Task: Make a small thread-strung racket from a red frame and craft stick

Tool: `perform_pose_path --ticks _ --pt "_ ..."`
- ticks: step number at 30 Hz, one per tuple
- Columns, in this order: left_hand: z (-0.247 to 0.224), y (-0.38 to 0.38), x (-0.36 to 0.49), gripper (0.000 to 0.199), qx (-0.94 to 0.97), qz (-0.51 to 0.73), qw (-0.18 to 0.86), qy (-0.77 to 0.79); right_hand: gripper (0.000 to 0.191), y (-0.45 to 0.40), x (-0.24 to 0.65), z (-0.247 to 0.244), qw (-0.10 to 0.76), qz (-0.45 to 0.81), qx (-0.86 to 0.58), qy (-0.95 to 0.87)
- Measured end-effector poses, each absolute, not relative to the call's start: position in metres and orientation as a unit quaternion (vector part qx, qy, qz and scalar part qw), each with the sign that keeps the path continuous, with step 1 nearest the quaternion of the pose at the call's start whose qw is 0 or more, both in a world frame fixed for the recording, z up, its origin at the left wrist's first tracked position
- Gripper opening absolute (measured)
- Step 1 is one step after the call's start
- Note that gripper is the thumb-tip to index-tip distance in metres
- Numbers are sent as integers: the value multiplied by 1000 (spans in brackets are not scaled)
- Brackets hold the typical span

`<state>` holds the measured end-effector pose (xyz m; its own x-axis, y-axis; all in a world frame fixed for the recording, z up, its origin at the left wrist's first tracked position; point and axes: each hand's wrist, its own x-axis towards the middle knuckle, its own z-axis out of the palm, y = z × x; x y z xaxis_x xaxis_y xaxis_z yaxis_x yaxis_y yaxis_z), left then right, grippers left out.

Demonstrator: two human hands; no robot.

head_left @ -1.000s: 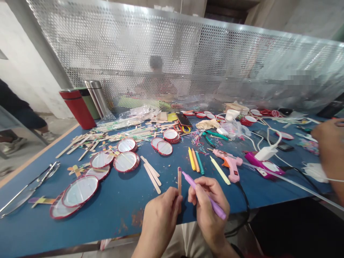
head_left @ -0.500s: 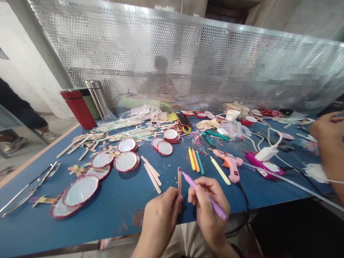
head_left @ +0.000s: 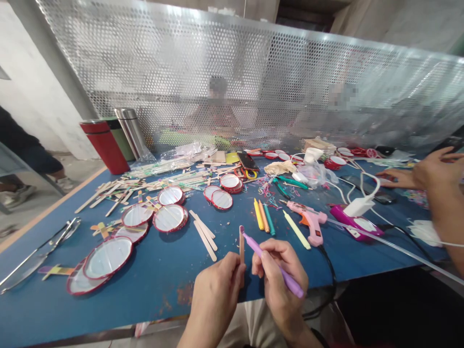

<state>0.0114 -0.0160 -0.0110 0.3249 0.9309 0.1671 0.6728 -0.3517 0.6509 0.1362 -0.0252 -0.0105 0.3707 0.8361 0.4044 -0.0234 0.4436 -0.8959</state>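
Observation:
Pinched upright in my left hand (head_left: 219, 285) is a wooden craft stick (head_left: 241, 249) whose top end is coloured purple. My right hand (head_left: 282, 278) grips a purple marker (head_left: 270, 262) like a pen, its tip touching the purple end of the stick. Left of my hands lie several bare craft sticks (head_left: 205, 236) on the blue table (head_left: 145, 302). Beyond my right hand sit yellow, orange and teal markers (head_left: 264, 217), and a pale yellow-green marker (head_left: 297, 230) lies apart from them.
A pink glue gun (head_left: 310, 217) and a purple power strip (head_left: 357, 224) with cables lie to the right. Round red-rimmed discs (head_left: 108, 257) are stacked left. Flasks (head_left: 105, 145) stand at the back by a perforated metal screen (head_left: 181, 72). A co-worker's hands (head_left: 435, 169) reach in at right.
The marker tip has moved slightly left and onto the stick's end. At the right, the co-worker's hands have shifted, with one now stretched over the table.

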Motion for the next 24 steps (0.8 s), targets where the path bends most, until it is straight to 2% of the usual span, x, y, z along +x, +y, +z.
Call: perform_pose_path --ticks 24 --pt "-12 -17 11 23 777 271 238 516 6 -25 135 -9 709 304 -433 -466"
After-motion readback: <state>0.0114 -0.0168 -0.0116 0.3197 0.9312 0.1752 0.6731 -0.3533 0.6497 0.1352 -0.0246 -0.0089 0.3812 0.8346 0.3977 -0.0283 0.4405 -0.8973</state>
